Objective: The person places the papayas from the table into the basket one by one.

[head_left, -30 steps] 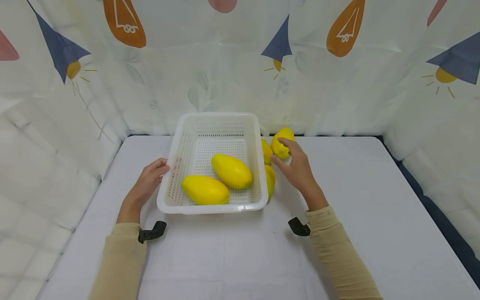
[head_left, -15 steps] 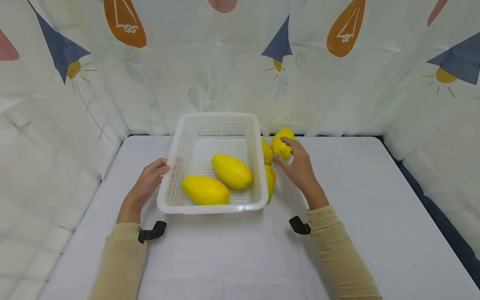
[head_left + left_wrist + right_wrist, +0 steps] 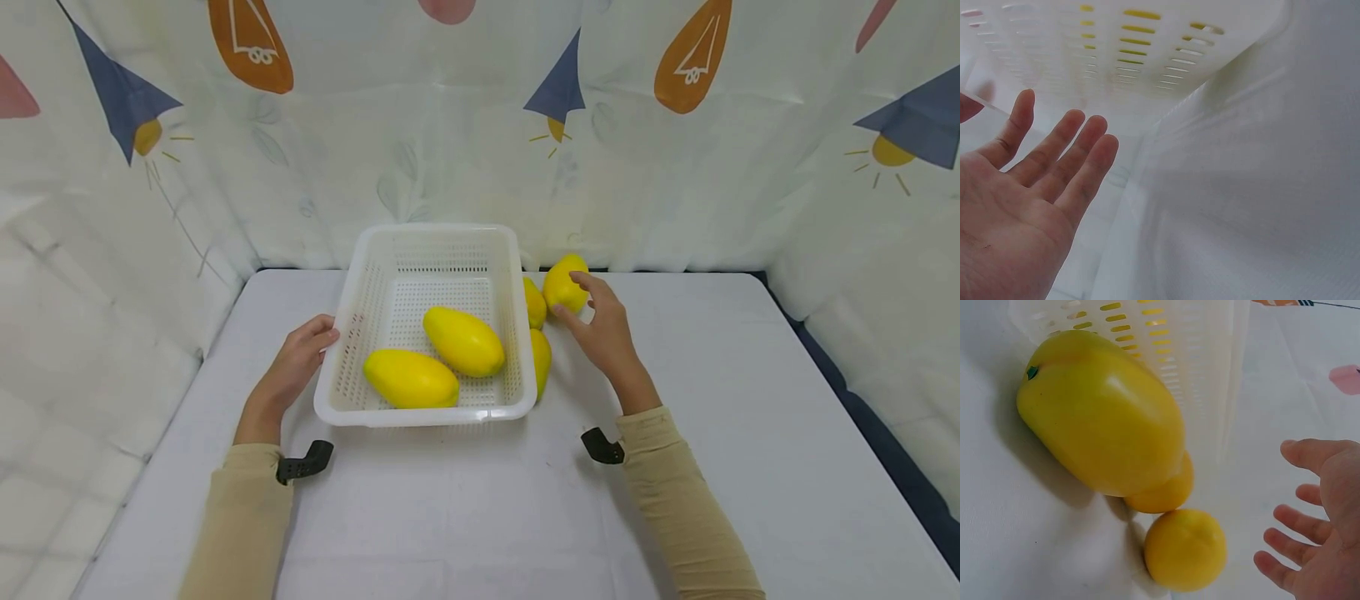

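My left hand [image 3: 288,375] holds the left rim of a white perforated plastic basket [image 3: 423,417], thumb at the rim, with the other fingers [image 3: 1088,175] loosely extended beneath it. Inside lie two smooth yellow oval fruits, one fruit [image 3: 410,379] at the front and another fruit [image 3: 463,342] behind it. My right hand [image 3: 603,329] hovers to the right of the basket, fingers spread and holding nothing. Its fingertips overlap the farthest yellow fruit [image 3: 562,285] in the head view; the right wrist view shows a gap between them. Two more, a middle fruit [image 3: 534,302] and a nearer one with a green stem end [image 3: 1104,412], sit along the basket's right wall.
A white cloth covers the table [image 3: 712,400]. A patterned curtain [image 3: 465,150] hangs along its back edge and at both sides. Each wrist wears a black camera mount, such as the left mount [image 3: 306,463].
My right hand has shifted slightly to the right beside the farthest fruit. The left hand, the basket and the fruits stay where they were.
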`<control>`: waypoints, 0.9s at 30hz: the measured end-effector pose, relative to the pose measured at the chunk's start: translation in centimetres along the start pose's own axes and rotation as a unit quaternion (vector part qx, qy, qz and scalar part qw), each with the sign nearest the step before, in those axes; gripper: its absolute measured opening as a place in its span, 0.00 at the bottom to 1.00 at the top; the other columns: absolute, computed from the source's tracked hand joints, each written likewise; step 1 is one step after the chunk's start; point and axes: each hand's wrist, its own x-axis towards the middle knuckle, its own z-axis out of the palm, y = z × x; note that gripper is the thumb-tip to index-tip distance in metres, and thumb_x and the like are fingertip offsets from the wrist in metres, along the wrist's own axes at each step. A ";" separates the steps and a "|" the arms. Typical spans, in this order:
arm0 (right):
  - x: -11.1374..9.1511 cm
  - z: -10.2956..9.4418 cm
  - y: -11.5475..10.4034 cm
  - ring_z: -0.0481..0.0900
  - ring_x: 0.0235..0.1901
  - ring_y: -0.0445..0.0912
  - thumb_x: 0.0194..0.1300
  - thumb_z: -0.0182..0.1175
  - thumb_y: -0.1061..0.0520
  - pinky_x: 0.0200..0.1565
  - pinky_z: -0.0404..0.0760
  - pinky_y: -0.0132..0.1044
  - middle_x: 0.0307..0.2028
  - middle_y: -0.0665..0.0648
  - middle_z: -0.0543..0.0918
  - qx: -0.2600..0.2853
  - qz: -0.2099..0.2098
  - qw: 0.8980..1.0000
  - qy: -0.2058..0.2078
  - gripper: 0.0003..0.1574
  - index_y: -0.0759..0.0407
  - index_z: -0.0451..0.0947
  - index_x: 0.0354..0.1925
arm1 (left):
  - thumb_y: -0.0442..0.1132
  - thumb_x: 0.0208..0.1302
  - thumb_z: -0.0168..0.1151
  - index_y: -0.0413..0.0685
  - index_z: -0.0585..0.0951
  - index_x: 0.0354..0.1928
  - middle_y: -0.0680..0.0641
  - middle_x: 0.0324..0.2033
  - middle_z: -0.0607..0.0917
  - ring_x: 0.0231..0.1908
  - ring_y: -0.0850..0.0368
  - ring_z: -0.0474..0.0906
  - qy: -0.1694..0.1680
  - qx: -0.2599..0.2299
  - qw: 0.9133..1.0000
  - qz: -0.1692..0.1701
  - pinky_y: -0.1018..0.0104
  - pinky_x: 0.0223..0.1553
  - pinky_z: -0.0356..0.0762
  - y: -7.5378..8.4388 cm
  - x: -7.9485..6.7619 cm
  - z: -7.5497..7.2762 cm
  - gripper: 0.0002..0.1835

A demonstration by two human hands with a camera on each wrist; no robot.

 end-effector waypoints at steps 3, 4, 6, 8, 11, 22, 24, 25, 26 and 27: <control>0.0 0.0 0.1 0.66 0.67 0.54 0.66 0.62 0.51 0.63 0.72 0.52 0.65 0.59 0.70 -0.002 0.005 1.000 -0.001 0.36 0.58 0.63 0.67 | 0.51 0.76 0.44 0.37 0.69 0.55 0.55 0.50 0.77 0.48 0.68 0.76 0.000 0.002 1.000 0.000 0.80 0.49 0.76 0.0 0.0 0.0 0.23; 0.1 0.0 0.1 0.66 0.67 0.54 0.66 0.62 0.51 0.63 0.72 0.52 0.66 0.60 0.70 -0.003 0.006 1.000 -0.002 0.36 0.58 0.63 0.67 | 0.51 0.76 0.43 0.37 0.69 0.55 0.55 0.50 0.77 0.48 0.68 0.76 0.000 0.002 1.000 0.000 0.79 0.49 0.76 0.0 0.0 0.0 0.23; 0.1 0.0 0.3 0.66 0.67 0.54 0.66 0.62 0.51 0.63 0.71 0.53 0.66 0.60 0.70 -0.006 0.010 1.000 -0.003 0.36 0.57 0.63 0.68 | 0.51 0.76 0.43 0.37 0.69 0.55 0.54 0.50 0.77 0.48 0.68 0.76 0.001 0.004 1.000 0.000 0.79 0.48 0.76 0.1 0.0 0.0 0.23; 0.1 0.0 0.4 0.66 0.66 0.54 0.67 0.61 0.50 0.63 0.71 0.53 0.66 0.60 0.70 -0.008 0.012 1.000 -0.002 0.36 0.57 0.63 0.68 | 0.51 0.76 0.43 0.37 0.69 0.55 0.54 0.49 0.77 0.47 0.67 0.77 0.001 0.005 1.000 0.000 0.79 0.48 0.76 0.1 0.0 0.0 0.23; 0.1 0.0 0.7 0.67 0.65 0.55 0.67 0.61 0.50 0.63 0.71 0.54 0.65 0.60 0.70 -0.010 0.013 1.000 0.002 0.36 0.57 0.63 0.68 | 0.52 0.76 0.43 0.37 0.69 0.55 0.54 0.49 0.76 0.47 0.67 0.77 0.002 0.005 1.000 -0.001 0.80 0.48 0.76 0.1 0.0 0.0 0.23; 0.3 -0.1 1.3 0.67 0.64 0.57 0.67 0.61 0.51 0.62 0.71 0.54 0.65 0.62 0.70 -0.008 0.012 1.000 0.001 0.36 0.59 0.63 0.68 | 0.51 0.76 0.44 0.38 0.69 0.55 0.54 0.50 0.76 0.48 0.68 0.76 -0.001 -0.005 1.000 -0.004 0.80 0.49 0.75 0.0 0.0 0.0 0.22; 0.3 -0.1 1.4 0.67 0.64 0.57 0.67 0.61 0.51 0.62 0.71 0.54 0.65 0.62 0.69 -0.007 0.012 1.000 0.001 0.36 0.59 0.63 0.68 | 0.51 0.76 0.44 0.38 0.70 0.55 0.54 0.49 0.76 0.48 0.68 0.76 0.000 -0.005 1.000 -0.004 0.80 0.49 0.75 0.0 0.0 0.0 0.22; 0.4 -0.2 1.4 0.67 0.64 0.58 0.67 0.61 0.52 0.62 0.71 0.54 0.65 0.62 0.69 -0.007 0.011 1.000 0.001 0.36 0.59 0.63 0.68 | 0.51 0.76 0.44 0.38 0.70 0.55 0.54 0.49 0.76 0.48 0.68 0.76 0.000 -0.006 1.000 -0.005 0.80 0.49 0.75 0.0 0.0 0.0 0.22; 0.4 -0.2 1.4 0.67 0.64 0.58 0.67 0.61 0.52 0.62 0.71 0.55 0.65 0.62 0.69 -0.007 0.012 1.000 0.000 0.36 0.59 0.63 0.68 | 0.51 0.76 0.44 0.38 0.70 0.55 0.54 0.49 0.76 0.48 0.68 0.76 0.000 -0.006 1.000 -0.005 0.80 0.49 0.75 0.0 0.0 -0.1 0.22; 0.5 -0.1 1.5 0.66 0.64 0.58 0.67 0.61 0.52 0.62 0.71 0.55 0.65 0.62 0.69 -0.006 0.012 1.000 0.000 0.36 0.59 0.63 0.68 | 0.51 0.76 0.44 0.38 0.69 0.54 0.55 0.49 0.76 0.48 0.68 0.76 -0.001 -0.007 1.000 -0.005 0.80 0.49 0.75 0.0 0.0 -0.1 0.22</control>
